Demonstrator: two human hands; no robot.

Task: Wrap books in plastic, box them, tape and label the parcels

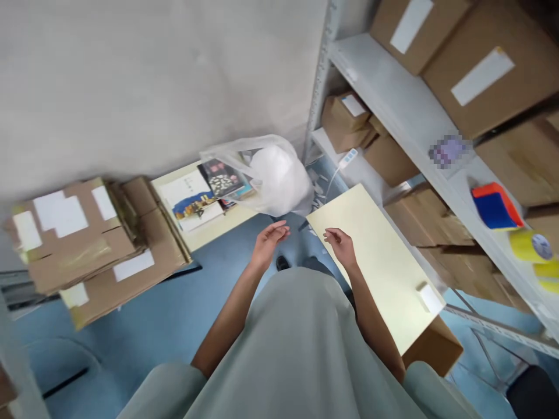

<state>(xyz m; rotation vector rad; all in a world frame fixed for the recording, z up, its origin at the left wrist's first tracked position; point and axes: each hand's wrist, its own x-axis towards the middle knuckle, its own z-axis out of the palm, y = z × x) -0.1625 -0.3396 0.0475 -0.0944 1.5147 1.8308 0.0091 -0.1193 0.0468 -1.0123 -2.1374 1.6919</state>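
My left hand (269, 242) is held out in front of my body, palm turned inward, its fingers stretched and nothing in them. Opposite it, my right hand (340, 244) has loosely bent fingers and holds nothing; it hovers by the near-left edge of a pale yellow table (371, 256). A knotted-looking white plastic bag (279, 177), bulging and partly see-through, lies just beyond my left hand, apart from it. Its thin plastic reaches over a dark book (222, 176). Left of that lies a white book (192, 201) with a blue and yellow picture.
Flattened cardboard boxes (96, 238) are stacked at the left. A metal shelf (410, 116) on the right carries cartons (493, 64), rolls of yellow tape (530, 244) and a blue and orange item (496, 206). A power strip (348, 158) sits on the lower shelf. A small white box (430, 298) rests on the yellow table.
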